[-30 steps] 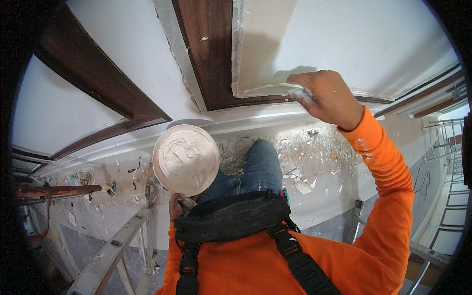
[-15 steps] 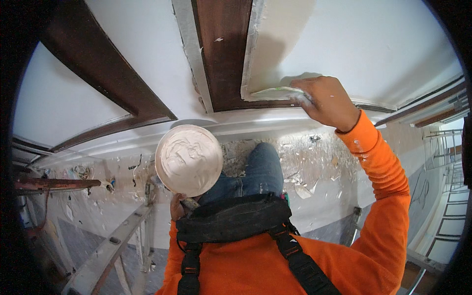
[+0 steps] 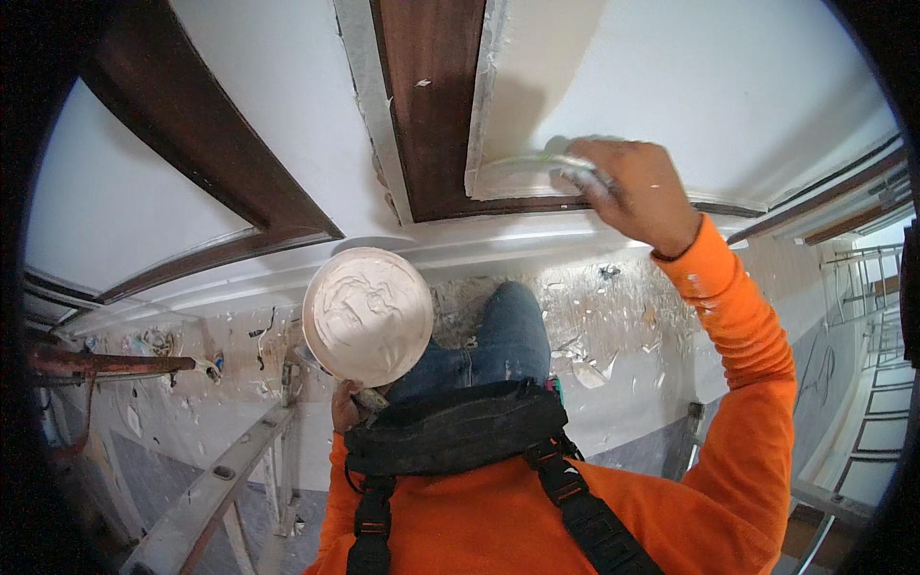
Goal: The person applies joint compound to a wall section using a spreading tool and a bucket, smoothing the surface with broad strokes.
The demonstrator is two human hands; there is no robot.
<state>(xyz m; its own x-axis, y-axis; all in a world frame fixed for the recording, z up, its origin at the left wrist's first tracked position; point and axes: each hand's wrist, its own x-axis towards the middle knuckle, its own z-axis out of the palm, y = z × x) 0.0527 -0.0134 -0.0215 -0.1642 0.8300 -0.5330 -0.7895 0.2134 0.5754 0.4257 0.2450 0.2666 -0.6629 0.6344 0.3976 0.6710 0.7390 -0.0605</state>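
My right hand [image 3: 640,192] is closed around a thin flexible putty scraper [image 3: 522,161], seen edge-on and bowed, at the lower left corner of a white wall panel [image 3: 709,77]. The panel is edged by tape [image 3: 479,105] beside dark brown wooden trim [image 3: 436,105]. A round bucket [image 3: 310,331] full of creamy off-white putty [image 3: 369,311] is held up in front of my legs. At its near lower side is my left hand [image 3: 346,406], mostly hidden and closed against the bucket, with a short stained handle-like piece [image 3: 370,400] beside it.
A metal ladder [image 3: 216,484] stands at lower left, near a reddish-brown bar [image 3: 115,364]. Flakes and scraps [image 3: 589,364] litter the surface below the wall. Metal framework [image 3: 877,383] runs along the right. A black bag [image 3: 455,426] is strapped across my front.
My right hand and the scraper have moved slightly up, away from the panel's bottom edge, and the scraper is tilted differently. The bucket and left hand stay nearly in place.
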